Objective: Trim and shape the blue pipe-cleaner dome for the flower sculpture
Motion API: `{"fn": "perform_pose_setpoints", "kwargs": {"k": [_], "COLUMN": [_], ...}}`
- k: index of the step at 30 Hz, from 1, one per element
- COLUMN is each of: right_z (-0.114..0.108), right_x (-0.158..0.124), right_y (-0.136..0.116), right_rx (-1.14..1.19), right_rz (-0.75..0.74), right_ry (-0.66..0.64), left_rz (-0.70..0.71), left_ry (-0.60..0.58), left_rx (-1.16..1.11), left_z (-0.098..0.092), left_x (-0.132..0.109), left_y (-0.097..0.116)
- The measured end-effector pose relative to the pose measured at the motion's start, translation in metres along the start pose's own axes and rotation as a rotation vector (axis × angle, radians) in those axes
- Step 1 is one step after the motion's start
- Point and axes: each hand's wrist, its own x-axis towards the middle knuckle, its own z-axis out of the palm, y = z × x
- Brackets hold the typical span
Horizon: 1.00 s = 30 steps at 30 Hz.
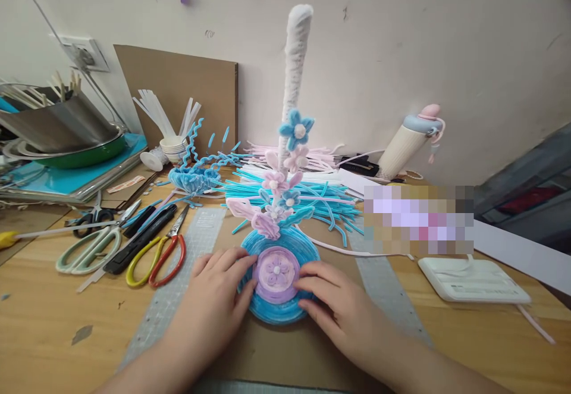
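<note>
A round lilac and pink disc with a small flower in its middle lies over a larger blue coiled disc. My left hand holds the lilac disc's left rim, thumb below and fingers above. On the opposite rim, my right hand has its fingertips and thumb against the disc. Behind the discs rises a white fuzzy-wrapped stick carrying blue flowers, pink flowers and a pink looped shape. Whether the stick joins the blue disc is hidden.
Scissors with red and yellow handles, pale green scissors and a black cutter lie left. Blue pipe cleaners spread behind. A white device and a bottle stand right. Cardboard lies underneath.
</note>
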Motion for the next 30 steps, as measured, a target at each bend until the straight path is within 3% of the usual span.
{"fn": "perform_pose_setpoints", "kwargs": {"k": [12,19,21,25,30], "right_z": [0.013,-0.004,-0.004,0.005,0.009], "right_x": [0.014,0.012,0.011,0.010,0.014], "right_y": [0.001,0.017,0.012,-0.003,-0.006], "right_rx": [0.125,0.202,0.218,0.154,0.050], "right_rz": [-0.003,0.205,0.127,-0.139,-0.176], "right_ry": [0.040,0.295,0.234,-0.015,-0.089], "left_rz": [-0.011,-0.013,-0.004,0.002,0.009], "left_ry": [-0.025,-0.012,-0.004,-0.001,-0.015], "left_rx": [-0.043,-0.050,-0.047,-0.052,-0.054], "left_z": [-0.003,-0.003,-0.002,-0.001,-0.002], "left_x": [0.001,0.001,0.001,0.002,0.002], "left_y": [-0.002,-0.005,-0.005,-0.004,-0.001]}}
